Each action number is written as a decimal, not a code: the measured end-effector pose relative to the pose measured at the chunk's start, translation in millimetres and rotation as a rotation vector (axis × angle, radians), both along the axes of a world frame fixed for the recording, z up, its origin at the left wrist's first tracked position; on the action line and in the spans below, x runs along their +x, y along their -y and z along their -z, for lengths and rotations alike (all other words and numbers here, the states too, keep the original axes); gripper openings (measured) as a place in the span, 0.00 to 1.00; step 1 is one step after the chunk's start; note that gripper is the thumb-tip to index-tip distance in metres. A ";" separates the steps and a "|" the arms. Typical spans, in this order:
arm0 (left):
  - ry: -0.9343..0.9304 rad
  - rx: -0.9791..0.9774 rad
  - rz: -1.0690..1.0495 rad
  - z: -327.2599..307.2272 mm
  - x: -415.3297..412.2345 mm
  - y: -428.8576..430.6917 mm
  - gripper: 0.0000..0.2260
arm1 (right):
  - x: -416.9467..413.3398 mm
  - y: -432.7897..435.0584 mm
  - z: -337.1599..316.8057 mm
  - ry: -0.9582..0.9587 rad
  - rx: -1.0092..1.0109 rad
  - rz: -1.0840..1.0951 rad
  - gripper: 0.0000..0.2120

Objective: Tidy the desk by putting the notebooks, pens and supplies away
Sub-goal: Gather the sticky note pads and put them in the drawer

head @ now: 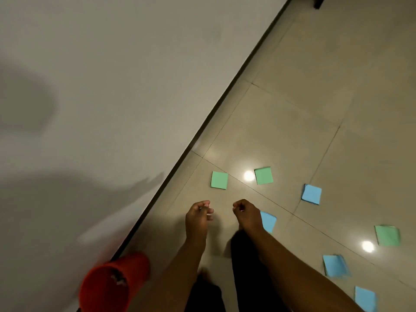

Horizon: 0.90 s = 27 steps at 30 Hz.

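Observation:
Several square sticky-note pads lie scattered on the tiled floor [315, 109]. Two green pads [219, 180] [263, 175] lie just beyond my hands, and a blue pad [311, 194] lies farther right. Another blue pad [269, 221] is partly hidden behind my right hand [246, 213]. My left hand [199, 213] and my right hand are held out side by side above the floor. Both have their fingers curled in, and I see nothing in either. More pads lie at the right: green [387, 235], blue [335, 265], blue [365, 299].
A pale wall [101, 109] fills the left, meeting the floor along a dark skirting line [202, 129]. A red cup [112, 282] with small pale items inside is at the lower left by the wall. A dark furniture leg [318, 2] stands at the top right.

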<state>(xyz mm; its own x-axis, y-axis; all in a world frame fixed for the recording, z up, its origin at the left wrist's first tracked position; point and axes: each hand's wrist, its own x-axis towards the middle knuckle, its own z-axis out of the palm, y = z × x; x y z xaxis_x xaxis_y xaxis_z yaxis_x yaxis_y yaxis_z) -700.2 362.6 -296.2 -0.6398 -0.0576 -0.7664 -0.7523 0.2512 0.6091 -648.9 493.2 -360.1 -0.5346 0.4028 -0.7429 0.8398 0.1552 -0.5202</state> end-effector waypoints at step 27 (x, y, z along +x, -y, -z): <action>0.174 -0.125 0.228 385.7 -148.9 -25.0 0.07 | -127.8 -48.5 430.5 0.120 0.263 -0.396 0.19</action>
